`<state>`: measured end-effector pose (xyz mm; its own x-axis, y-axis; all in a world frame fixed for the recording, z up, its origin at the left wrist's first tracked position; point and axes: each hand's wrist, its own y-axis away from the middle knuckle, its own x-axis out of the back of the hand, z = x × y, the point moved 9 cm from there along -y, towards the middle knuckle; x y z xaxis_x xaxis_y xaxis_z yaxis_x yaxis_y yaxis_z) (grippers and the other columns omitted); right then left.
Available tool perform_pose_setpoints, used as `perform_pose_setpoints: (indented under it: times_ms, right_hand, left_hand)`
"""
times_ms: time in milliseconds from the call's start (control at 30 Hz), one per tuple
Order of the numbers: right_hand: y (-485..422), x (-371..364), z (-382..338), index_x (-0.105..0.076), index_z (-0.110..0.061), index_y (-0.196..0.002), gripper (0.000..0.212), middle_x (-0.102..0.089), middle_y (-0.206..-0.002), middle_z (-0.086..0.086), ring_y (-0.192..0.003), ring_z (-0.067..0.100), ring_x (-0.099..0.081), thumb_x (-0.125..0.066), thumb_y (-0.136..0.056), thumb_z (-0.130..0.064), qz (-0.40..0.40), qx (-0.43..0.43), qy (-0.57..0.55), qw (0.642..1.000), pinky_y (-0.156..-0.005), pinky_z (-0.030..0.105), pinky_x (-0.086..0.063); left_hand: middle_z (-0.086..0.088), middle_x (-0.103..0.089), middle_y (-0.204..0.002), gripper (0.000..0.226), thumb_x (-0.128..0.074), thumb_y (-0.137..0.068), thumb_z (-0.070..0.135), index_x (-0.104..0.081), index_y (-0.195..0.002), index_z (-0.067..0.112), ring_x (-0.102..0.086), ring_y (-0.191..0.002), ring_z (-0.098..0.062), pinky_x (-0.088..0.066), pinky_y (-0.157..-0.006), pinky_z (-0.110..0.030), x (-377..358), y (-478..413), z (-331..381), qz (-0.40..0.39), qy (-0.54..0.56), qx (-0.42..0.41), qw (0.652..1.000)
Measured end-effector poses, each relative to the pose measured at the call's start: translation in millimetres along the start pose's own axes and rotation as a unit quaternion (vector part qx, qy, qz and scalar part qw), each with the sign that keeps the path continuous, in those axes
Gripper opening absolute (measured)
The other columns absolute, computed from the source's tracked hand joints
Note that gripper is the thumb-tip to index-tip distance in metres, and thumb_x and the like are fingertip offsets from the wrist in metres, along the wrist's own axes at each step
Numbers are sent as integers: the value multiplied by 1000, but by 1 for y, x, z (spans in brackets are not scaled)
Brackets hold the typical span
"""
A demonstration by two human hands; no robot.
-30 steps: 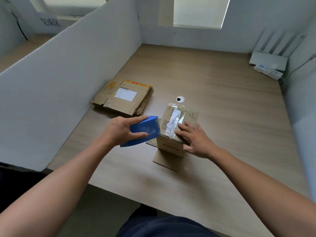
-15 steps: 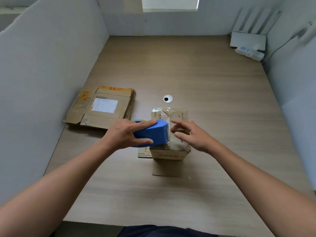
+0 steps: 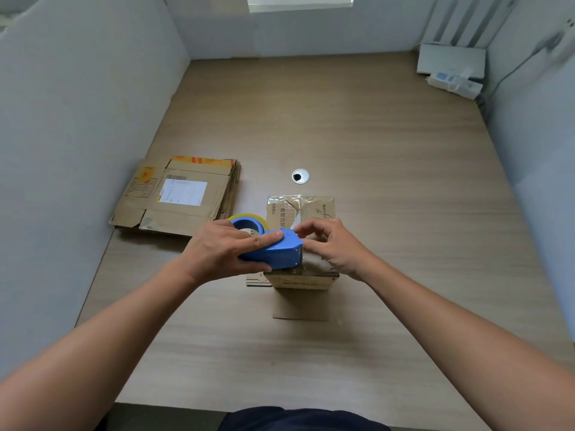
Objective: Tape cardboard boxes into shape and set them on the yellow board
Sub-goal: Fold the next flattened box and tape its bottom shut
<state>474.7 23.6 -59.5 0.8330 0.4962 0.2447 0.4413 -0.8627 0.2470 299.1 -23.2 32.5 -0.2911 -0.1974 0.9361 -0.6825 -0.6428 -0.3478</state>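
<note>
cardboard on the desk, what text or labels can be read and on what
box top: Chinese print, seemingly "套装勿拆"; smaller print beside it blurred.
box front: one printed line, too small to read.
flat cardboard stack: white label and barcode, too small to read.
tape dispenser: none seen.

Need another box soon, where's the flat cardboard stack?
Head view: the flat cardboard stack lies on the table at the left, beside the white partition, just beyond the left hand holding the tape dispenser.
</note>
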Motion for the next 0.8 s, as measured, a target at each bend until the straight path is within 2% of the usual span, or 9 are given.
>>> perform_pose_setpoints:
  times_ms: [100, 167, 267, 367, 433, 500, 600, 700, 800]
  right_hand:
    - [3, 2, -3, -50, -64, -128, 47, -56, -115, -21, -117, 7, -48, -70, -93, -38, -1, 0, 56, 998, -108, 39, -42]
    - [3, 2, -6, -48, -62, -132, 45, -49, -122, -23, -122, 5, -40, -65, -96, -40, -19, -4, 93, 995, -113, 41, -36]
    - [-1, 0, -11, -59, -61, -117, 29, -52, -118, -30, -126, 5, -40, -62, -89, -55, -42, -9, 121, 992, -112, 49, -35]
    - [-6, 1, -13, -67, -53, -98, 31, -64, -104, -28, -119, 15, -52, -58, -73, -67, -21, -16, 113, 993, -104, 57, -41]
    - [-8, 3, -13, -68, -48, -91, 32, -67, -93, -28, -111, 18, -57, -56, -69, -66, -2, -16, 101, 995, -100, 60, -43]
    - [-6, 5, -17, -69, -43, -90, 27, -66, -88, -26, -110, 18, -55, -59, -73, -62, 11, -20, 101, 995, -100, 60, -42]
    - [-2, 9, -20, -67, -32, -93, 5, -59, -87, -20, -116, 13, -45, -65, -94, -36, 31, -21, 129, 991, -104, 46, -33]
    - [3, 11, -31, -60, -33, -92, 10, -53, -83, -22, -106, 6, -41, -61, -99, -27, 50, 32, 204, 977, -95, 37, -24]
    - [11, 10, -38, -59, -30, -93, 10, -51, -85, -25, -99, 1, -38, -62, -99, -23, 67, 94, 257, 960, -90, 33, -18]
  left_hand:
    - [4, -65, -72, 72, -76, -87, 54, -44, -149, 33, -53, -54, -22, -44, -55, -29, -1, 2, 1, 7, -10, 1, 1000]
    - [4, -63, -69, 69, -73, -89, 56, -44, -148, 35, -52, -53, -23, -47, -53, -32, -2, 3, 2, 13, -13, 7, 1000]
    - [4, -64, -69, 68, -71, -90, 56, -45, -148, 34, -52, -53, -22, -48, -52, -33, -4, 5, 4, 13, -23, 3, 1000]
    - [4, -63, -68, 67, -70, -91, 57, -45, -149, 34, -51, -53, -22, -48, -52, -35, -5, 6, 4, 10, -23, 2, 1000]
    - [3, -63, -68, 66, -70, -91, 57, -46, -148, 34, -52, -53, -23, -48, -51, -35, -4, 6, 4, 14, -22, 3, 1000]
    - [1, -65, -69, 66, -70, -91, 56, -45, -148, 34, -53, -53, -23, -49, -51, -35, -4, 6, 5, 16, -21, 4, 1000]
    - [0, -67, -71, 68, -66, -93, 56, -39, -152, 35, -56, -54, -23, -50, -51, -35, -5, 7, 4, 8, -14, 6, 1000]
    - [-1, -70, -75, 69, -62, -93, 57, -35, -153, 35, -57, -55, -23, -50, -51, -34, -5, 10, 4, 6, -15, 9, 1000]
    - [0, -70, -74, 64, -62, -94, 59, -41, -149, 36, -56, -55, -25, -48, -51, -32, -6, 9, 5, 12, -16, 13, 1000]
